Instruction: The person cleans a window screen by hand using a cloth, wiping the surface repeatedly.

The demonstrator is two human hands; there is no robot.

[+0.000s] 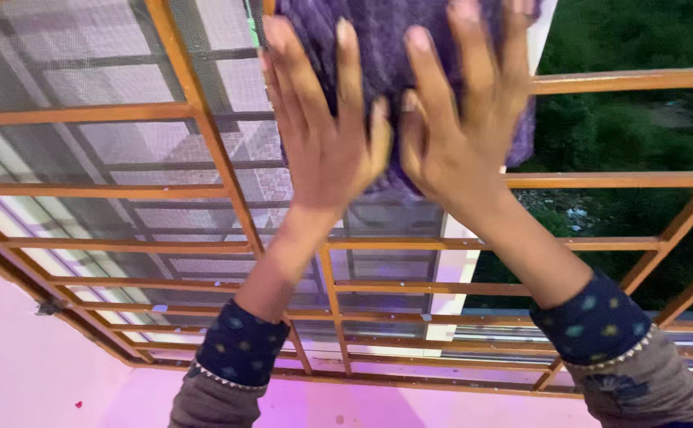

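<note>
- Two dark blue sleeves [239, 349] with pale dots and grey outer cuffs rise from the bottom edge.
- The left hand [327, 135] is flat, fingers spread, palm pressed on a purple cloth [390, 47].
- The right hand [461, 119] lies just beside it, fingers also splayed and flat on the same cloth; neither hand pinches it.
- The cloth sits at the top centre, held against an orange metal window grille [204, 127].
- Behind the grille on the left is a mesh screen [69, 71]; on the right, dark green foliage [632, 127] lies far beyond.
- A pink wall [29, 364] frames the window below.
</note>
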